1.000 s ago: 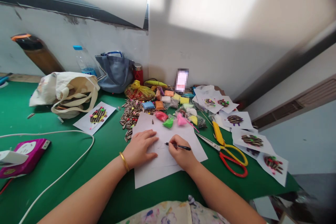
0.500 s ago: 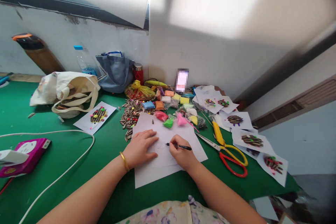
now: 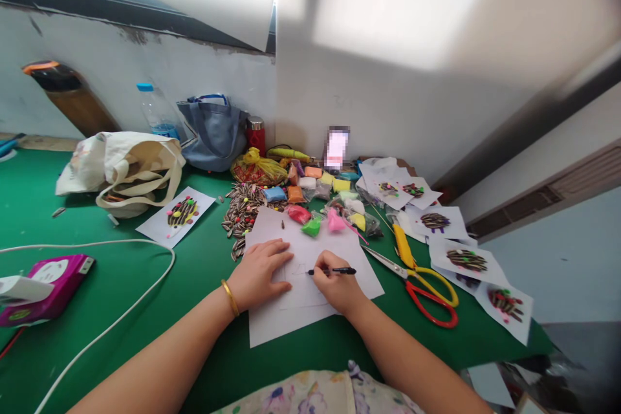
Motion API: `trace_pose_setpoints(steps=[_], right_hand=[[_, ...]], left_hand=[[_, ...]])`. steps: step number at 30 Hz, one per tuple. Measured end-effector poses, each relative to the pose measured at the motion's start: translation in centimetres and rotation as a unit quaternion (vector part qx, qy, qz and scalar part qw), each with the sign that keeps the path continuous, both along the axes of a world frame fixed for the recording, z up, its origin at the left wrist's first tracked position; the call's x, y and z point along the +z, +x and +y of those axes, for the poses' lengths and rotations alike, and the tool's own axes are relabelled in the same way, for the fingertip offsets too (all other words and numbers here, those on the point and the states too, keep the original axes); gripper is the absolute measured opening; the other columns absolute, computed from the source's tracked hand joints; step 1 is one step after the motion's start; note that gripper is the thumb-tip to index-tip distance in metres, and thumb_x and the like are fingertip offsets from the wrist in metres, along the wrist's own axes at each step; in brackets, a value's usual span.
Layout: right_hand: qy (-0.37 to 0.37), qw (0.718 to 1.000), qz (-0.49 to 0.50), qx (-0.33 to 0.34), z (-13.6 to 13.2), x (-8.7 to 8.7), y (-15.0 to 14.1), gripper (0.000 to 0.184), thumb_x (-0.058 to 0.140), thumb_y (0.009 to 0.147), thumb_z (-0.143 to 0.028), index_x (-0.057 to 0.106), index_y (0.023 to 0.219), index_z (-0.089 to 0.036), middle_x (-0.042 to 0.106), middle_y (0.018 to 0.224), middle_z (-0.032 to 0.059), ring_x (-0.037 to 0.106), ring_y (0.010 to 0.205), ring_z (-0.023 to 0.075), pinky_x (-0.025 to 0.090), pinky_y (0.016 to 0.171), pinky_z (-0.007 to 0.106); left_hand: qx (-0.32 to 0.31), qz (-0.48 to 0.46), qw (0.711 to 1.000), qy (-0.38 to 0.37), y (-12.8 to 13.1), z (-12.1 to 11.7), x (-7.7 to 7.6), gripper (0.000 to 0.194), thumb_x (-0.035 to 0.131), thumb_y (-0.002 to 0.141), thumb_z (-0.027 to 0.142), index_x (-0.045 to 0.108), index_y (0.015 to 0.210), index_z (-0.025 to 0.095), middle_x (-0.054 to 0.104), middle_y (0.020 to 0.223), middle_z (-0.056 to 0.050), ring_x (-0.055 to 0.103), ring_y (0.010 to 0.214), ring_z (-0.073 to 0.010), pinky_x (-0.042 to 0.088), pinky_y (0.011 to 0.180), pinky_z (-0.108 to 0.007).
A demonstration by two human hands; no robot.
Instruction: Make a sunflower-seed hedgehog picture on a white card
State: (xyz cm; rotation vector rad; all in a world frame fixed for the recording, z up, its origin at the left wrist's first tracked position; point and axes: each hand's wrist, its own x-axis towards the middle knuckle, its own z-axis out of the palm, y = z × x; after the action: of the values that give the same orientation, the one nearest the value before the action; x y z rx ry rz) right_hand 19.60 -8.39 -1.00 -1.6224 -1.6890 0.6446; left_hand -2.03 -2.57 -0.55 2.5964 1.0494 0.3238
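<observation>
Sheets of white paper (image 3: 276, 330) lie before me on the green table. My left hand (image 3: 262, 273) rests flat on the paper's left side, fingers spread, a gold bangle (image 3: 230, 298) at its wrist. My right hand (image 3: 337, 281) pinches a black pen (image 3: 342, 270), its tip touching the paper near faint drawn lines. One sunflower seed (image 3: 283, 224) sits on the upper part of the sheet. A red clay packet (image 3: 298, 214), a green one (image 3: 311, 227) and a pink one (image 3: 334, 221) lie along the paper's far edge.
Scissors (image 3: 407, 273) and a yellow utility knife (image 3: 402, 244) lie right of the paper. Sunflower seeds (image 3: 242, 210) are heaped at its upper left. Seed pictures (image 3: 466, 260) line the right edge. A white cable (image 3: 140, 301), cloth bag (image 3: 136, 162) and phone (image 3: 336, 147) are around.
The pen tip has moved slightly down and right on the paper, and more drawn lines show beside it. My left hand has stayed in place.
</observation>
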Motion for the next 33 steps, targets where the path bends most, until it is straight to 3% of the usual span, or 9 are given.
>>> trace_pose_setpoints(steps=[7, 13, 33], right_hand=[[-0.002, 0.999, 0.037, -0.015, -0.09, -0.04, 0.19, 0.011, 0.049, 0.079, -0.020, 0.049, 0.069, -0.021, 0.052, 0.064, -0.0029, 0.050, 0.061, 0.0138, 0.037, 0.058, 0.025], [-0.020, 0.999, 0.042, 0.013, 0.02, -0.04, 0.05, 0.009, 0.052, 0.083, -0.025, 0.058, 0.079, -0.021, 0.062, 0.073, -0.0017, 0.057, 0.069, 0.0150, 0.041, 0.064, 0.026], [-0.031, 0.998, 0.046, 0.006, 0.29, -0.17, -0.10, 0.010, 0.053, 0.086, -0.029, 0.060, 0.085, -0.022, 0.064, 0.077, -0.0015, 0.059, 0.071, 0.0158, 0.043, 0.067, 0.027]], left_hand=[[0.002, 0.001, 1.000, -0.005, 0.02, -0.02, 0.14, 0.061, 0.073, 0.072, 0.044, 0.058, 0.129, 0.028, 0.051, 0.143, -0.007, 0.042, 0.133, -0.0318, 0.033, 0.109, -0.049], [0.003, -0.008, 1.000, -0.006, 0.02, -0.08, 0.19, 0.061, 0.073, 0.071, 0.043, 0.059, 0.128, 0.028, 0.052, 0.142, -0.006, 0.042, 0.133, -0.0316, 0.032, 0.109, -0.049], [0.001, -0.013, 1.000, -0.005, 0.03, -0.04, 0.11, 0.061, 0.073, 0.071, 0.042, 0.059, 0.128, 0.027, 0.051, 0.142, -0.007, 0.042, 0.133, -0.0318, 0.032, 0.109, -0.049]])
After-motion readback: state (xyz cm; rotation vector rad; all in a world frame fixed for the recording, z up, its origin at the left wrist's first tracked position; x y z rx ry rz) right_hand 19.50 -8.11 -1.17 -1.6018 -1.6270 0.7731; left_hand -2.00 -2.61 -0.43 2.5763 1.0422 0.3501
